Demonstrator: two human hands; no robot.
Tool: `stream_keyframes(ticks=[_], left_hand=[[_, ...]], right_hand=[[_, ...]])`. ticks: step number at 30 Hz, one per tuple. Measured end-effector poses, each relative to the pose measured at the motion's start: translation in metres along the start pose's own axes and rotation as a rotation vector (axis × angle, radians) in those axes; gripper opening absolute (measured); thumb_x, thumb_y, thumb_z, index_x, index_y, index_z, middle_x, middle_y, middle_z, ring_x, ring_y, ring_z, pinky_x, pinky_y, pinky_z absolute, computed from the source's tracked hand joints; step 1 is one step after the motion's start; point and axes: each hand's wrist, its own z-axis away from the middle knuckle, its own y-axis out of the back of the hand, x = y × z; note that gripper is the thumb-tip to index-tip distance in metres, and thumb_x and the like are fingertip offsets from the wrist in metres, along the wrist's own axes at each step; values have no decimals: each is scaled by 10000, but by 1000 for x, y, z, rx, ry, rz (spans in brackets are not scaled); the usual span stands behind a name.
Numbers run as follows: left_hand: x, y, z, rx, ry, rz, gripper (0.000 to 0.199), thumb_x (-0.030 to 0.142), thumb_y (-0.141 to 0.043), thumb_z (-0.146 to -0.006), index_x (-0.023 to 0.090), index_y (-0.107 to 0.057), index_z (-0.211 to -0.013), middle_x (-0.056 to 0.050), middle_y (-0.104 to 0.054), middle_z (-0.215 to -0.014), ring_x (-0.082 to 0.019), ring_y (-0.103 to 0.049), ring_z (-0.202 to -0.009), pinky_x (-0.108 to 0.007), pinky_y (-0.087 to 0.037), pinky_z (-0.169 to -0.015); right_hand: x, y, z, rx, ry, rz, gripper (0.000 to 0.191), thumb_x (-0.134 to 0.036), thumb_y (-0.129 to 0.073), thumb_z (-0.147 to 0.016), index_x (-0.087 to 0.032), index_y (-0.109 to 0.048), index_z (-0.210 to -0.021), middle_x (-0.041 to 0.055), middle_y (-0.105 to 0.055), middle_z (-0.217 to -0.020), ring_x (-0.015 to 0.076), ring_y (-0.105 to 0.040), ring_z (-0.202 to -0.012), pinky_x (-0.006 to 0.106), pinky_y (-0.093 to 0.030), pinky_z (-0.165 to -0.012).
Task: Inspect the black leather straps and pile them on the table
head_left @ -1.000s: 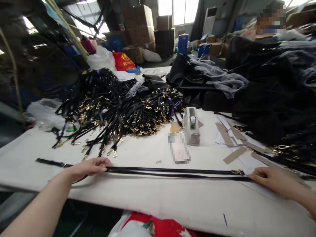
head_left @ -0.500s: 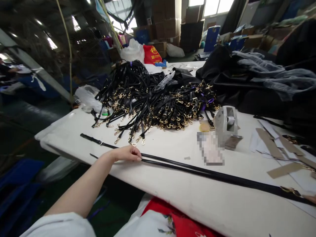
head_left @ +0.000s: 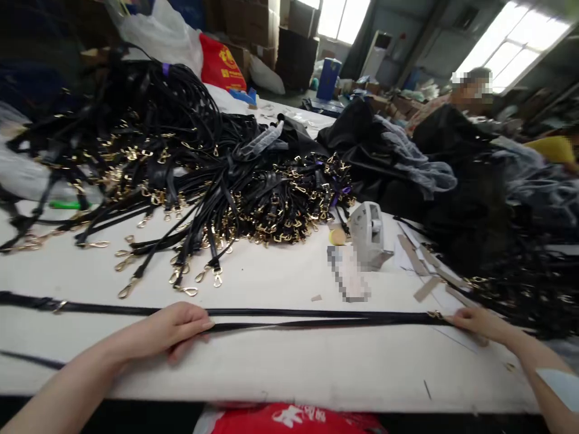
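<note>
I have the left hand's point(head_left: 187, 328) fingers closed on a doubled black strap point(head_left: 316, 314), the right hand's point(head_left: 477, 320) pinched at its far end. It lies along one white-covered table point(head_left: 253, 374). Beyond: one tape dispenser point(head_left: 368, 238), clasped straps point(head_left: 275, 208) too many to count, one red bag point(head_left: 219, 63) with unreadable yellow print, two windows point(head_left: 513, 45).

We count one bare left hand point(head_left: 183, 328), one bare right hand point(head_left: 482, 324), two black strap lengths point(head_left: 316, 314) between them, one white plastic tape dispenser point(head_left: 367, 236), one round yellow object point(head_left: 337, 236) and one red plastic bag point(head_left: 221, 62); the heaped gold metal clips point(head_left: 128, 288) defy counting.
</note>
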Motion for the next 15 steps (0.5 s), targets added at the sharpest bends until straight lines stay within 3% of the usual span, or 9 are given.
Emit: stream_keyframes(ticks=[2, 5, 9, 15], left_hand=[[-12, 2, -7, -8, 3, 19, 464, 667, -519, -835, 224, -635, -761, 46, -513, -415, -131, -382, -408, -241, -336, -498], [-26, 4, -17, -24, 32, 43, 474, 702, -511, -811, 249, -624, -724, 59, -498, -390, -133, -367, -376, -250, -341, -479], [-26, 4, -21, -13, 44, 21, 448, 684, -547, -792, 245, -607, -721, 69, -491, -395, -123, -361, -385, -249, -354, -495], [6, -3, -13, 18, 57, -82, 435, 635, -576, -790, 214, -527, -692, 54, -498, -465, -129, -413, -440, -245, -352, -501]], right_hand=[[3, 4, -5, -144, -45, 60, 497, -648, -638, -773, -221, -600, -522, 5, -564, -474, 155, -552, -450, 291, -398, -479], [10, 8, -13, -215, -98, 145, 485, -613, -676, -789, -182, -584, -586, -54, -531, -482, 117, -517, -465, 255, -411, -519], [22, 10, -17, -162, -96, 176, 501, -666, -672, -720, -213, -578, -527, -10, -565, -483, 165, -536, -497, 281, -351, -511], [47, 16, -20, -63, -40, 74, 487, -685, -716, -613, -243, -586, -454, 51, -541, -430, 235, -532, -406, 341, -322, -458]])
